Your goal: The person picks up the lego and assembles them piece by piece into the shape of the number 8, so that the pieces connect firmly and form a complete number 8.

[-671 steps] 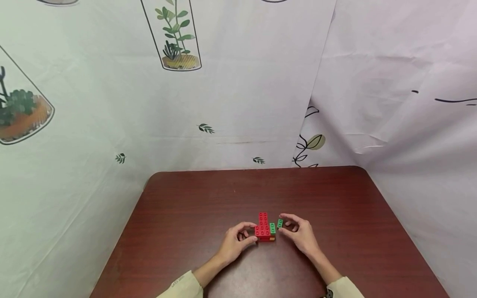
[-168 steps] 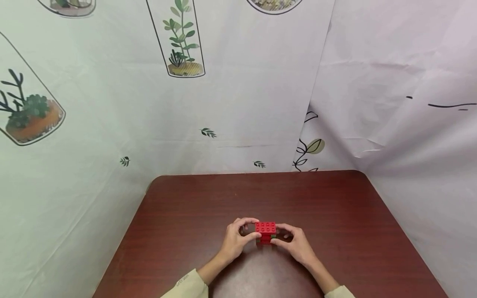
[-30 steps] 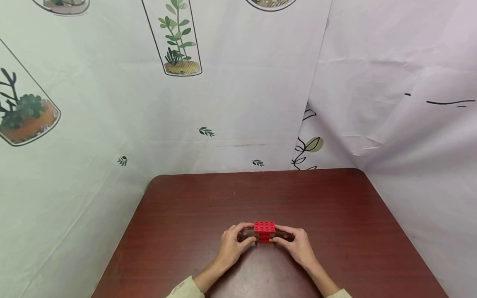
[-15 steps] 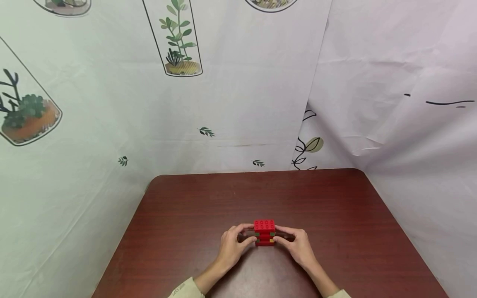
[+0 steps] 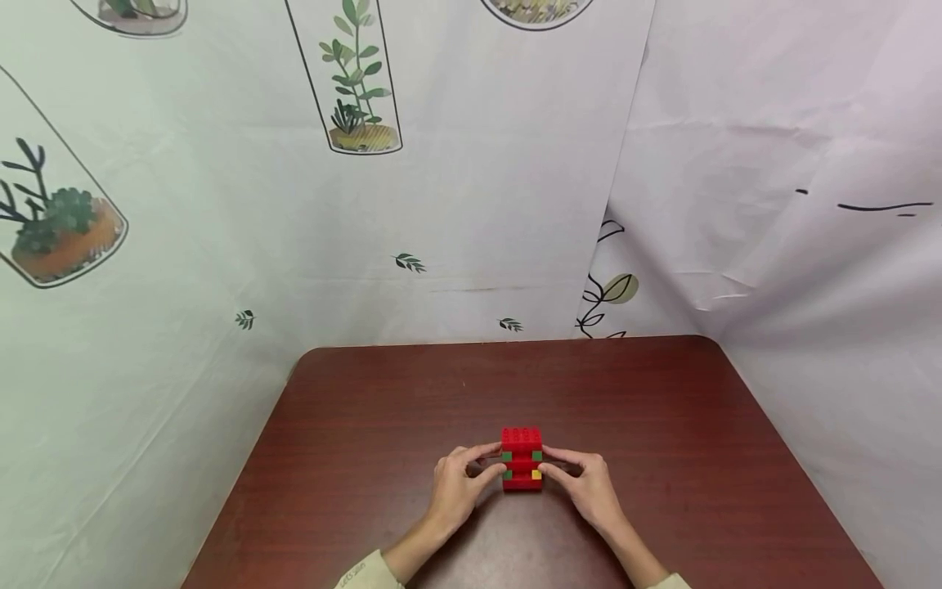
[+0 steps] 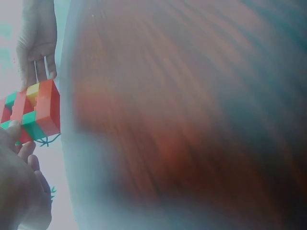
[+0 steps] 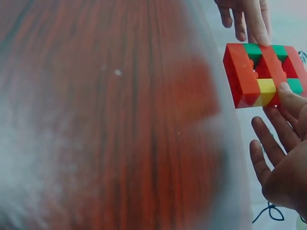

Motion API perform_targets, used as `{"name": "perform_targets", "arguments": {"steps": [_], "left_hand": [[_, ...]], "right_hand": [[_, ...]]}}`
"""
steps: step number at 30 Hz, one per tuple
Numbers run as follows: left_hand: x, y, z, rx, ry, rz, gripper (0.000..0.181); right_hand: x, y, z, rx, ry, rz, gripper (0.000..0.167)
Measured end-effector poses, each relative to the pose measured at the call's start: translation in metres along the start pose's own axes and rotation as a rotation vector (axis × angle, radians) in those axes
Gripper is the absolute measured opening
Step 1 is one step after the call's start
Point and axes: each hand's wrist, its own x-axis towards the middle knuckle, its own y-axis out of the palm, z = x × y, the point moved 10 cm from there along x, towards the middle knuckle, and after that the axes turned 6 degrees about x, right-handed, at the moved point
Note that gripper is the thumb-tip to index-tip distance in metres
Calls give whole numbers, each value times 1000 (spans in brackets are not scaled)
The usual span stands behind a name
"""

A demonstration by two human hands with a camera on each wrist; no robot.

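A stack of toy building bricks (image 5: 522, 464) is gripped between both hands near the table's middle. Red layers alternate with small corner bricks, several green and one yellow (image 7: 265, 92). My left hand (image 5: 455, 491) pinches the left side, thumb in front and a finger behind. On the right side my right hand (image 5: 596, 492) pinches it likewise, its thumb near the yellow brick. The stack leans back, so its front face turns up to the head view. Whether its lower edge touches the table is unclear. In the left wrist view the stack (image 6: 47, 106) is partly cut off.
The dark red-brown wooden table (image 5: 383, 393) has rounded far corners. White fabric printed with plants (image 5: 456, 204) hangs behind it and along both sides. A blurred reddish reflection of the bricks shows on the glossy tabletop (image 7: 120, 143) in the right wrist view.
Earlier, a separate green brick was held beside a lower stack, which later gained a red top. Over the last second both hands tilted the stack backward, exposing more of its front.
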Motion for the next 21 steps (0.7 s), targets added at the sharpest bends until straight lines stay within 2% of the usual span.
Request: {"name": "perform_targets", "arguments": {"steps": [6,11,21], "left_hand": [[0,-3,1,-27,-24,-20,34],[1,-2,4,-32,-58,-18,33],[6,-2,6,6,-69,-43,34]], "right_hand": [[1,-3,0,-55,23,-49,27],[2,-5,2,-100,4,-78,25],[5,-5,5,-90,1,-96,22]]}}
